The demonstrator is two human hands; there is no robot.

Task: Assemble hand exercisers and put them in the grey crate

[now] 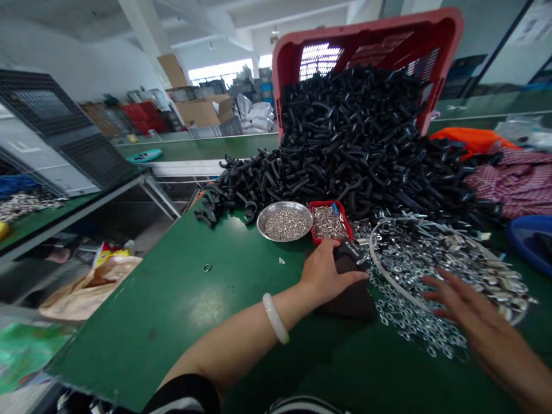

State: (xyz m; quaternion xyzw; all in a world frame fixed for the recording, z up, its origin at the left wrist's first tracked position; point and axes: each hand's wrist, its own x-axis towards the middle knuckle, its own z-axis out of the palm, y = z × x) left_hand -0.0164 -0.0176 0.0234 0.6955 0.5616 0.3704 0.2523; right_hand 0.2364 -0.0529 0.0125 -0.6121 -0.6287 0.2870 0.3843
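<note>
A worker's left hand (319, 275) reaches over a dark pad (345, 302) on a green table (172, 328), half open, thumb spread wide of the fingers, a black part (351, 252) lying between thumb and fingertips. Whether the hand has hold of it cannot be told. The right hand (470, 305), blurred, hangs open above washers (414, 325) with its fingers spread and nothing seen in its grasp.

Crowding looks like the chief hazard. The left fingertips sit at the near edge of a red basket (321, 203) of pins (330, 224); a knuckle or the black part could catch that edge and spill them, or jolt the steel dish (264, 221) just beside it. Washers already lie outside the rim of a round tray (373, 253), where a sweeping right hand could scatter more or pick up several at once. Behind, a heap of black parts (319, 155) spreads from a tilted red crate (366, 30); pulling one from low down could bring others sliding onto the small containers. A lone ring (207, 268), well apart at left, could be overlooked.
</note>
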